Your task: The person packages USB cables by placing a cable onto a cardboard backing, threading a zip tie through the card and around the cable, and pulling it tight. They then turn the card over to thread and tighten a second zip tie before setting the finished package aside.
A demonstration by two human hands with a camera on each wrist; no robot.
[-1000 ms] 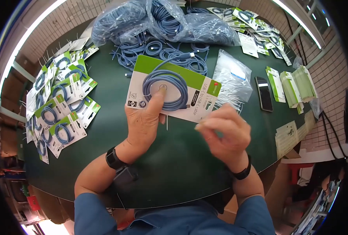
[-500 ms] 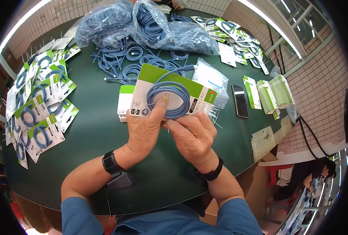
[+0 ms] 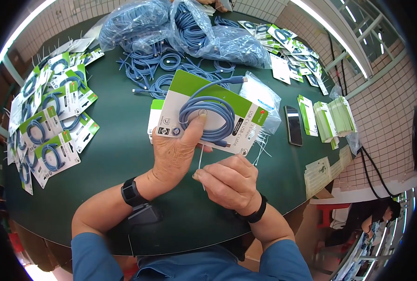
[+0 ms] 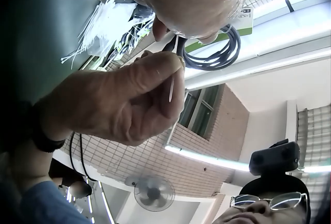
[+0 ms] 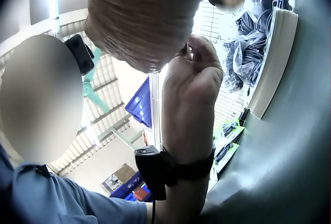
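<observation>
My left hand [image 3: 175,150] holds up a green and white packaging card [image 3: 173,112], its thumb pressed on the middle of a coiled blue USB-C cable [image 3: 229,119] that lies on the card's front. One cable plug sticks up past the card's top edge. Below the card hangs the tail of a white cable tie [image 3: 201,157]. My right hand [image 3: 232,182] pinches that tail between thumb and curled fingers, just under the left hand. In the left wrist view the tie [image 4: 171,90] pokes out past the right hand's fingers [image 4: 155,71]. The card's back is hidden in the head view.
A stack of cards [image 3: 155,114] stands behind the left hand. Loose cables [image 3: 161,84] and bagged cables [image 3: 189,28] lie at the back. Carded cables [image 3: 49,126] heap up at left, more [image 3: 293,51] at back right. A tie bag [image 3: 267,100], phone [image 3: 293,125] and card bundles [image 3: 325,122] sit at right.
My right hand came in from the right to the card's lower edge, took the cable tie's tail, then drew down toward me. The left hand keeps holding the card; the view shifted.
</observation>
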